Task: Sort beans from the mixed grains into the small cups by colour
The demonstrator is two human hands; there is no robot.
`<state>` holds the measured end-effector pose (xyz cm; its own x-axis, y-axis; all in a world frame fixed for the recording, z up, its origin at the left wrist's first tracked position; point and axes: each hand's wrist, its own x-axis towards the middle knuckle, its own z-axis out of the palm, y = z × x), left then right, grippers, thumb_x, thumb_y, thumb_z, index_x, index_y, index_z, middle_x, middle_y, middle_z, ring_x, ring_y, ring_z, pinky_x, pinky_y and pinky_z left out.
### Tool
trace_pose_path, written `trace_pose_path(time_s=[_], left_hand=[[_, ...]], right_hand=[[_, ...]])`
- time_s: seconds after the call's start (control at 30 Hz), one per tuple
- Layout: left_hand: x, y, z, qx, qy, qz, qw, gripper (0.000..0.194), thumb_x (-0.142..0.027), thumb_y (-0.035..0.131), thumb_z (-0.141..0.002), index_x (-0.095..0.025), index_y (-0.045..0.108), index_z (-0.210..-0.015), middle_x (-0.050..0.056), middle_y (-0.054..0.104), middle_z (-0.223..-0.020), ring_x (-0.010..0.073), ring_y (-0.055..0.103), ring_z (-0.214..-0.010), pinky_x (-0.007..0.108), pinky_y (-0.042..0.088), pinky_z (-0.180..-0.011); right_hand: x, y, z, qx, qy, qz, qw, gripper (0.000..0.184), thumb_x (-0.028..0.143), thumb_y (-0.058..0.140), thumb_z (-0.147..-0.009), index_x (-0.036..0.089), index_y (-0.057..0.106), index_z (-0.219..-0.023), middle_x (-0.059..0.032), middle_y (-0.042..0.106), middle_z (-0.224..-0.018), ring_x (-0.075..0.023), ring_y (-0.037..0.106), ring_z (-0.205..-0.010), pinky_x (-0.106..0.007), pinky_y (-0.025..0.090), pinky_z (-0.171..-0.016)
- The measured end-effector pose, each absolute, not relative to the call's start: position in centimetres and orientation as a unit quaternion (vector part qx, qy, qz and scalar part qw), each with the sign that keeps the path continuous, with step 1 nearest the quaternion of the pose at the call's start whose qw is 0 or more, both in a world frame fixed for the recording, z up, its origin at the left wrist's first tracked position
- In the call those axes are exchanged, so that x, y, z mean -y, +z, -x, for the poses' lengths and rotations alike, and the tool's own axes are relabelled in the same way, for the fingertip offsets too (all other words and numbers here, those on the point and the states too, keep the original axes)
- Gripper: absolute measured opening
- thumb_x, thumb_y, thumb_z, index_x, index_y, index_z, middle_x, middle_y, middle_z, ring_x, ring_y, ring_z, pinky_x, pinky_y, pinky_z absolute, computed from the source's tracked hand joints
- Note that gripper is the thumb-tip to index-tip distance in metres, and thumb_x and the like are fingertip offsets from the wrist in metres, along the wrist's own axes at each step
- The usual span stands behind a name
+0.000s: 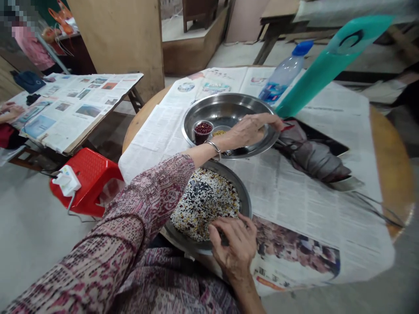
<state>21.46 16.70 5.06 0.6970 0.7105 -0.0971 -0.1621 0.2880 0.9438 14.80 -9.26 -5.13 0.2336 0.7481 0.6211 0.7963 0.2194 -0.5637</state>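
While the person's right hand point(234, 244) curls at the near edge of a metal basin point(247, 200), its fingertips down on the mixed grains point(209, 200), the patterned left sleeve point(131, 226) crosses in front and hides that basin's left side. The grains are white, black, yellow and dark red; whether the right fingers pinch any cannot be told. Newspaper point(294, 192) covers most of a round wooden table point(391, 161) beneath.

Just beyond, the left hand point(247, 131), a bangle point(214, 148) at its wrist, reaches over a second, wider basin point(229, 104), blocking the view of part of its inside. What it grips, if anything, cannot be told. At this basin's left side stands a clear cup of dark red beans point(203, 131), with yellow grains point(219, 133) just beside it.

Right of the wider basin lies a folded grey umbrella point(314, 157); behind it are a tall turquoise holder point(321, 83), leaning right, and a blue-capped bottle point(283, 76). Off to the left, a red stool point(93, 174) carries a white power strip point(67, 181). Past it is another newspaper-covered table point(88, 104), where a co-worker's hands point(9, 112) show at the frame's edge.
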Motion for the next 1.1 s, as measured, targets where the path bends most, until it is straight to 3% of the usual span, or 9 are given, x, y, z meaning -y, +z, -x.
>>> trace_pose_path(time_s=[0.2, 0.27, 0.37, 0.53, 0.63, 0.73, 0.83, 0.93, 1.1], left_hand=[[-14.1, 6.8, -16.3, -0.193, 0.251, -0.715, 0.623, 0.036, 0.003, 0.03, -0.084, -0.007, 0.064, -0.079, 0.004, 0.063, -0.084, 0.0051, 0.051, -0.08, 0.019, 0.041, -0.084], [-12.7, 6.6, -12.2, -0.185, 0.22, -0.79, 0.541, 0.019, -0.003, 0.05, -0.085, -0.012, 0.066, -0.08, 0.004, 0.062, -0.086, 0.0104, 0.051, -0.08, 0.023, 0.042, -0.087], [-10.1, 5.6, -5.1, -0.153, 0.114, -0.906, 0.378, 0.011, -0.014, 0.059, -0.088, -0.018, 0.067, -0.095, 0.006, 0.061, -0.1, 0.0185, 0.055, -0.093, 0.031, 0.041, -0.093], [-5.4, 3.4, 3.1, -0.251, -0.057, -0.95, 0.174, 0.054, -0.033, 0.079, -0.076, -0.017, 0.055, -0.122, 0.016, 0.05, -0.128, 0.0339, 0.048, -0.116, 0.043, 0.044, -0.093], [-3.0, 2.3, 4.3, -0.271, -0.065, -0.945, 0.173, 0.051, -0.038, 0.074, -0.081, -0.016, 0.052, -0.121, 0.017, 0.047, -0.129, 0.0323, 0.049, -0.114, 0.04, 0.046, -0.089], [-1.9, 1.0, 3.3, -0.266, -0.028, -0.935, 0.233, 0.028, -0.027, 0.061, -0.09, -0.017, 0.053, -0.115, 0.011, 0.051, -0.117, 0.0227, 0.054, -0.1, 0.033, 0.046, -0.087], [-2.5, -0.4, 0.8, -0.266, 0.014, -0.922, 0.28, 0.02, -0.017, 0.047, -0.094, -0.02, 0.056, -0.112, 0.007, 0.054, -0.107, 0.0189, 0.055, -0.088, 0.031, 0.047, -0.082], [-4.1, -1.2, -2.1, -0.277, 0.078, -0.914, 0.287, 0.023, -0.015, 0.041, -0.096, -0.019, 0.06, -0.107, 0.008, 0.056, -0.101, 0.0201, 0.056, -0.088, 0.032, 0.046, -0.084], [-6.4, -0.7, -4.2, -0.335, 0.134, -0.907, 0.219, 0.024, -0.021, 0.044, -0.097, -0.02, 0.06, -0.116, 0.009, 0.056, -0.116, 0.0231, 0.053, -0.108, 0.036, 0.044, -0.094]], right_hand=[[9.3, -5.6, -14.8, 0.617, -0.043, 0.629, 0.472, 0.008, 0.015, 0.06, -0.085, 0.023, 0.061, -0.086, 0.0008, 0.07, -0.079, -0.0153, 0.064, -0.075, -0.043, 0.041, -0.097], [9.2, -5.8, -14.8, 0.615, -0.046, 0.628, 0.474, 0.008, 0.015, 0.06, -0.085, 0.023, 0.061, -0.085, 0.0011, 0.07, -0.079, -0.0152, 0.064, -0.074, -0.042, 0.042, -0.096], [9.1, -6.1, -14.8, 0.618, -0.059, 0.629, 0.467, 0.008, 0.015, 0.059, -0.085, 0.023, 0.06, -0.083, 0.0012, 0.07, -0.079, -0.0153, 0.063, -0.074, -0.041, 0.042, -0.096], [9.0, -6.4, -14.8, 0.628, -0.088, 0.634, 0.442, 0.009, 0.017, 0.058, -0.088, 0.023, 0.058, -0.082, 0.001, 0.07, -0.078, -0.0155, 0.062, -0.074, -0.039, 0.041, -0.095], [9.0, -6.3, -14.7, 0.636, -0.1, 0.628, 0.437, 0.009, 0.016, 0.058, -0.088, 0.021, 0.059, -0.081, 0.0, 0.07, -0.078, -0.0161, 0.062, -0.076, -0.039, 0.04, -0.093], [8.9, -5.9, -14.6, 0.648, -0.105, 0.627, 0.419, 0.008, 0.018, 0.059, -0.089, 0.021, 0.06, -0.082, -0.001, 0.07, -0.079, -0.0172, 0.061, -0.078, -0.037, 0.041, -0.088], [8.9, -4.9, -14.9, 0.663, -0.095, 0.624, 0.402, 0.005, 0.021, 0.06, -0.09, 0.02, 0.061, -0.086, -0.0022, 0.07, -0.081, -0.0178, 0.061, -0.079, -0.035, 0.042, -0.084], [9.1, -3.7, -15.4, 0.7, -0.063, 0.611, 0.365, 0.012, 0.027, 0.058, -0.093, 0.02, 0.063, -0.085, -0.0018, 0.069, -0.079, -0.0172, 0.062, -0.077, -0.033, 0.041, -0.08], [9.3, -2.9, -15.7, 0.772, 0.029, 0.601, 0.204, 0.03, 0.032, 0.053, -0.096, 0.024, 0.066, -0.07, 0.0008, 0.067, -0.07, -0.0162, 0.062, -0.07, -0.032, 0.038, -0.073]])
